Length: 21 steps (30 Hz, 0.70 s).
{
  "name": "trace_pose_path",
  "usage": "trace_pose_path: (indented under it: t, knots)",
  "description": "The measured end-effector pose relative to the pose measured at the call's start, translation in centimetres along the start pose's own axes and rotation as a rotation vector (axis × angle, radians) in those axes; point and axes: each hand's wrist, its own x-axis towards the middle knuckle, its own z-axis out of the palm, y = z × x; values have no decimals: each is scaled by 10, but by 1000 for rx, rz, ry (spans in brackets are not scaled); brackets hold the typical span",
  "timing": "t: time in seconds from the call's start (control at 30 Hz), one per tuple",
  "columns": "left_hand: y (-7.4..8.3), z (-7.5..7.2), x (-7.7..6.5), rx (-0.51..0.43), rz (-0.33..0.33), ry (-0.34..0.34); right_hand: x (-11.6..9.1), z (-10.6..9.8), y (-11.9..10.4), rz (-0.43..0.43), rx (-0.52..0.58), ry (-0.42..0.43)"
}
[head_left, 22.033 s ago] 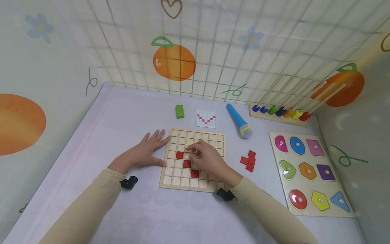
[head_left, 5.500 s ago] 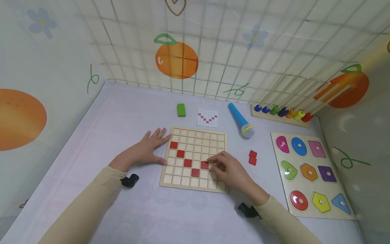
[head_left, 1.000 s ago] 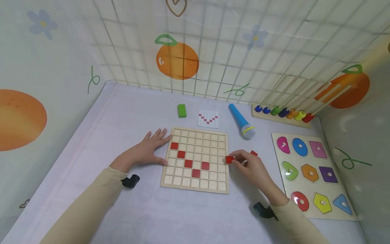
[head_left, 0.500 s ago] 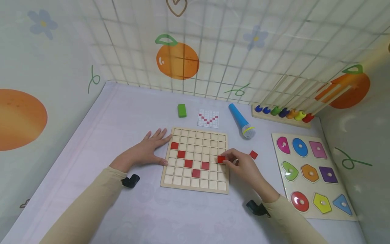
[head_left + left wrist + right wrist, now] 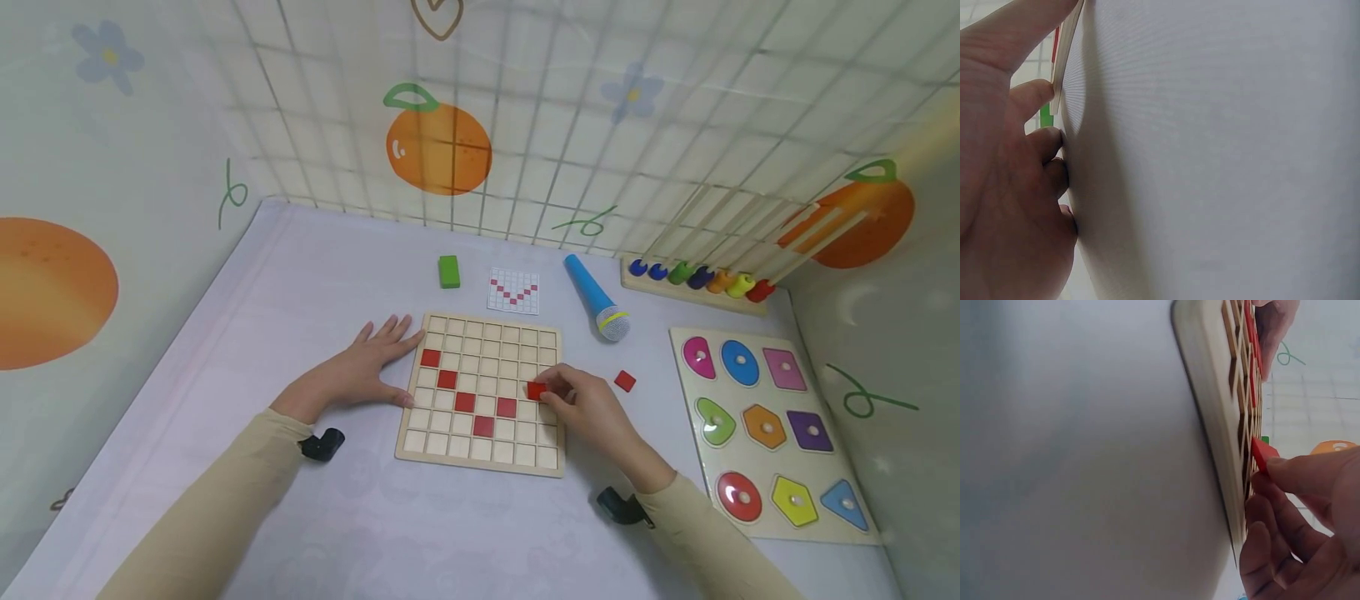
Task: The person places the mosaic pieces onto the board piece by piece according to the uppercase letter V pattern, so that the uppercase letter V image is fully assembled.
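Observation:
A wooden grid board (image 5: 480,467) lies on the table, with several red square tiles (image 5: 465,402) set in its cells along a slanting line and one more up to the right. My right hand (image 5: 588,412) pinches a red tile (image 5: 536,391) between thumb and fingers over the right part of the grid. In the right wrist view that tile (image 5: 1263,454) is tilted against the cells. My left hand (image 5: 352,375) lies spread on the table, its thumb and index fingertip touching the board's left edge. One loose red tile (image 5: 625,381) lies right of the board.
Behind the board are a green block (image 5: 448,272), a pattern card (image 5: 513,291) with a red V, and a blue toy microphone (image 5: 596,296). A bead rack (image 5: 693,287) stands at the back right, a shape puzzle (image 5: 776,433) in front of it.
Over the last second my right hand has carried the red tile leftward from the board's right edge onto the grid. Earlier, more tiles lay loose at the right. The left hand stays put.

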Motion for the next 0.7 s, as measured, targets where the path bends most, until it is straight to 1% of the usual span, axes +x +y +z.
trace_pose_path:
  t: [0.33, 0.7]
  knots:
    - [0, 0, 1, 10, -4, -6, 4, 6, -5, -36, 32, -1]
    - [-1, 1, 2, 13, -6, -7, 7, 10, -4, -66, -4, 9]
